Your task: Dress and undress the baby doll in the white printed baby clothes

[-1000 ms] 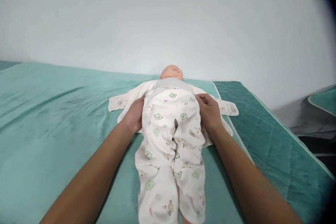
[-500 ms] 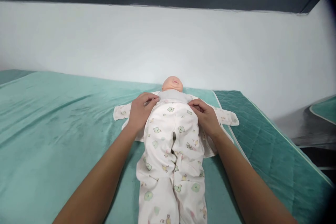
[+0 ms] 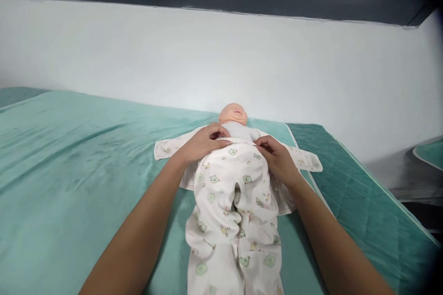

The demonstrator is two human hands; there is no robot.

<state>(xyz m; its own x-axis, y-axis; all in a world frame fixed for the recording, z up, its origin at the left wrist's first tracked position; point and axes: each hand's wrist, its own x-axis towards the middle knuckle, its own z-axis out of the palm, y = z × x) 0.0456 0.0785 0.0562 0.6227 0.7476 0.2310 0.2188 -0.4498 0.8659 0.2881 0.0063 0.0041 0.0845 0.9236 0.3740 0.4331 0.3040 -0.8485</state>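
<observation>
The bed (image 3: 341, 161) bears a light green cloth (image 3: 86, 184), creased to the left of the doll (image 3: 232, 115), and a darker quilted cover (image 3: 374, 226) to its right, with the doll face-up in patterned trousers (image 3: 223, 179) on the cloth and a patterned shirt (image 3: 304, 159) spread to both sides of it.

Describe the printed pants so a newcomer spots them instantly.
A doll lies on the green sheet by the white wall. The pants cover its lower body, with the left hand and right hand at the waistband. Unlike the shirt spread beneath, they have two legs and a dark gap at the crotch.
</observation>
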